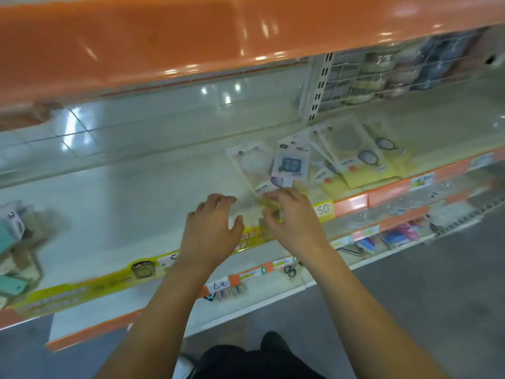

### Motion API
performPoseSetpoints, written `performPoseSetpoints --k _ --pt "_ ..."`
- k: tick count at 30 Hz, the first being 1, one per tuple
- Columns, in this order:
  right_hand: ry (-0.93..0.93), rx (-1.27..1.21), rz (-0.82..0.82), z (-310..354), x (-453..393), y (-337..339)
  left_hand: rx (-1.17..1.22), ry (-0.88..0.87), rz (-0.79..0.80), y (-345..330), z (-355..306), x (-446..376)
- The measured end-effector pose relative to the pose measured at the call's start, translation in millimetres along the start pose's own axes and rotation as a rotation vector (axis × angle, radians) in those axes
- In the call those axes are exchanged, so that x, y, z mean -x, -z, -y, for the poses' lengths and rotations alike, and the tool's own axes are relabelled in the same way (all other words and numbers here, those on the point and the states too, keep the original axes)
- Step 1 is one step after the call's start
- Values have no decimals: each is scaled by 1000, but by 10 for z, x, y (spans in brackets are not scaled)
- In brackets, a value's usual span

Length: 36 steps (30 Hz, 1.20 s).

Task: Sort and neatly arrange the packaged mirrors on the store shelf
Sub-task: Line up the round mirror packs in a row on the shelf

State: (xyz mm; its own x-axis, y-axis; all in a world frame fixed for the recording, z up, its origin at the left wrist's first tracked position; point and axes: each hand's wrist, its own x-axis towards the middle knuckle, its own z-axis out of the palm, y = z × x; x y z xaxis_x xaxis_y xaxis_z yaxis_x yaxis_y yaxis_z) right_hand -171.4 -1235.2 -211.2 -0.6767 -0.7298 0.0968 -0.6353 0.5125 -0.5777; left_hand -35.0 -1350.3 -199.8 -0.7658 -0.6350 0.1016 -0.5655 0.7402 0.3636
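The likeliest slip from here, as I judge it, is that the slick plastic packet slides out of a shallow pinch or drags its neighbours askew, since the packets overlap and lie close to the shelf's near edge, where one could tip over the price rail (352, 205) onto the lower shelf (396, 236). The right hand (293, 214) has its fingers curled onto the near, yellow end of a clear packaged mirror (252, 166) that lies flat on the white shelf (136, 203), its far end pointing away and slightly left; the blur hides how firm the hold is, but the fingertips seem to pinch the card edge. The left hand (211, 228) hovers just to the left of that packet with fingers spread and relaxed, holding nothing, near the packet but apparently not touching it. Just right of the held packet a packet with a blue picture (291, 161) overlaps it, and further right a fanned stack of mirror packets (352, 151) lies unevenly, still to be squared. A wire basket (382, 75) of other goods sits at the far right.
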Motion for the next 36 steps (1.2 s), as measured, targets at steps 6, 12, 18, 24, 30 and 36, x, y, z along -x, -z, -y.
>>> performPoseSetpoints --k 6,12,18,24,30,36 --pt "1 17 8 -323 -39 182 2 -3 42 -160 -345 -83" --pt "-29 30 -6 -415 -85 185 10 -38 44 -189 -383 -198" --pt "-78 66 -30 -343 -133 169 37 -60 86 -231 -279 -371" --pt "-124 122 -96 -311 -254 232 83 -135 95 -216 -219 -580" --pt "-155 166 -112 -220 -288 35 110 -164 110 -239 -90 -685" --pt "-176 181 -182 -190 -478 -60 118 -123 148 -212 51 -699"
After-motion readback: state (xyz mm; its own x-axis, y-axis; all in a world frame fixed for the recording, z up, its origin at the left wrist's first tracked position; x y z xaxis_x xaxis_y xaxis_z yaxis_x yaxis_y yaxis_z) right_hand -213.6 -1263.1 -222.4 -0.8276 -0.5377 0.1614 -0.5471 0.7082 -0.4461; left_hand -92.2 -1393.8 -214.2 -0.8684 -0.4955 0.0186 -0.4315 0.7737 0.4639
